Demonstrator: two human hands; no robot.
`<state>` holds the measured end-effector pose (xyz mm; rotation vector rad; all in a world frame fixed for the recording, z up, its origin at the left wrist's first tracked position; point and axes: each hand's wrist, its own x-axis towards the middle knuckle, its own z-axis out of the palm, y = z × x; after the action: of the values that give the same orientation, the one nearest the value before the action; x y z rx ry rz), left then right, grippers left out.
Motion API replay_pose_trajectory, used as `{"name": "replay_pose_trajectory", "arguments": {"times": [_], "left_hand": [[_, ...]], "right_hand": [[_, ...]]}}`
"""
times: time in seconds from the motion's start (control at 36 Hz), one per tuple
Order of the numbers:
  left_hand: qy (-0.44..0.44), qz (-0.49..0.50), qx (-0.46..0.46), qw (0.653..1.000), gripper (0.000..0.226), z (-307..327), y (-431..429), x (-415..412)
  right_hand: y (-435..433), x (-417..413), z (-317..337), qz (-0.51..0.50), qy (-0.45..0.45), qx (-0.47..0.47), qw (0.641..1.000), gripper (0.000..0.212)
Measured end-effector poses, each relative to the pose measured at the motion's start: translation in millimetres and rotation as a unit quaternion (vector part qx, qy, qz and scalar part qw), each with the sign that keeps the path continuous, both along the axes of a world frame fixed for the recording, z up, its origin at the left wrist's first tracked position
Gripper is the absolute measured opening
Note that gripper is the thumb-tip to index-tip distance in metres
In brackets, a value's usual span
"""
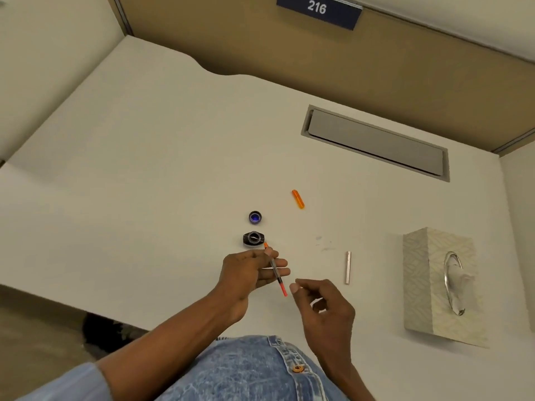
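Left thumb (268, 251) presses the syringe (275, 269) down onto the straightened fingers (283, 272). It is a pinch at the upper barrel, so the left hand (249, 274) grasps it. The needle end points at the open ink bottle (254, 238), tip just beside the mouth. The orange plunger end sticks out toward the body.

Right hand (325, 308) holds nothing, fingers loosely curled. Thumb and index sit just beside the plunger end; contact can't be told.

Handling, judged:
- The syringe is light, thin and rigid plastic. The barrel is smooth and likely rolls between fingers.
- Best grip is mid-barrel with the left hand, and the right takes the plunger tip only.
- Keep off the needle end, which is sharp and bendable.
- The bottle is small, open and probably glass. It is easy to knock over and spill, so steady it or approach straight down.

Bottle cap (255, 217) lies just behind the bottle. Orange needle cap (298, 199) is farther back, apart. Metal strip (348, 267) lies right of the hands. Tissue box (425, 285) stands at the far right of the desk (144, 169).
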<state>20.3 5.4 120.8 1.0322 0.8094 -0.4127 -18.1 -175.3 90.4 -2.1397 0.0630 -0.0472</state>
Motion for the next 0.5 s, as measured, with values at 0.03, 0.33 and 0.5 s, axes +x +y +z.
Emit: {"name": "replay_pose_trajectory", "arguments": {"times": [0.03,0.33,0.5], "left_hand": [[0.002,0.008,-0.006,1.0,0.024,0,1,0],[0.034,0.081,-0.057,0.995,0.023,-7,13,5],[0.05,0.089,-0.088,0.991,0.028,-11,16,10]], "right_hand": [[6,0,4,0.016,-0.005,-0.001,1.0,0.023],[33,12,10,0.097,-0.07,-0.076,0.99,0.018],[38,26,10,0.119,-0.113,-0.103,0.981,0.014]]}}
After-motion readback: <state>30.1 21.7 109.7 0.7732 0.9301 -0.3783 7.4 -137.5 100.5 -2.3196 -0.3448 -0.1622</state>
